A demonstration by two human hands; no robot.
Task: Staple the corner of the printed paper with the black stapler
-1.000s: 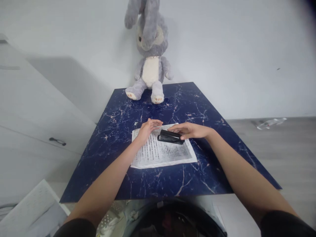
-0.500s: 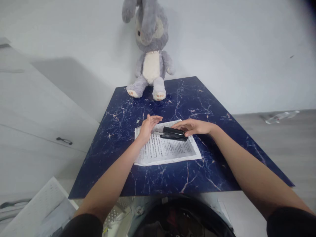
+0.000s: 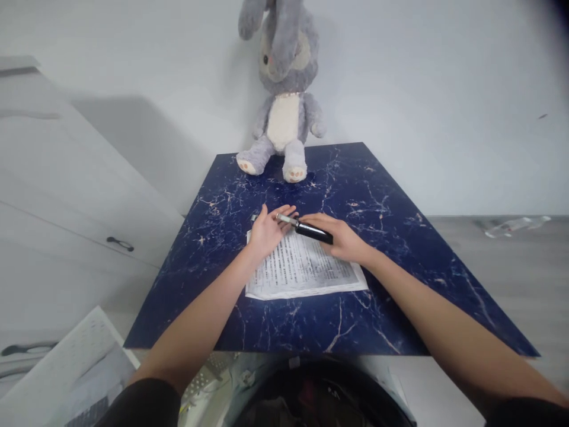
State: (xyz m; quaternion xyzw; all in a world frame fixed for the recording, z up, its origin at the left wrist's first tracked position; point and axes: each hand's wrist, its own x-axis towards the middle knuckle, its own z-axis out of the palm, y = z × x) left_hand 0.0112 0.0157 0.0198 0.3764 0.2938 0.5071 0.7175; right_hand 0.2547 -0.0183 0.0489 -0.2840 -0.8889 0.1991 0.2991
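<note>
A black stapler (image 3: 315, 232) is held above the paper by my right hand (image 3: 344, 237), whose fingers wrap round its rear end. The stapler's silver metal front points left and reaches over the fingers of my left hand (image 3: 269, 232). That hand is open with the palm turned up and the fingers stretched out; whether it touches the metal, I cannot tell. Beneath both hands lies a sheaf of printed paper (image 3: 306, 276), its far edge partly hidden. Just beyond my left thumb sits a small silvery piece (image 3: 253, 217), too small to name.
The dark blue marbled table (image 3: 355, 320) has its far edge near the wall. A grey plush rabbit (image 3: 284, 121) sits at the back. To the left stands a white cabinet with a black handle (image 3: 120, 244). A white perforated panel (image 3: 75, 367) is at lower left.
My right hand has lifted the stapler off the paper and tilted it toward my left hand. My left palm has turned upward. The whole view has shifted slightly.
</note>
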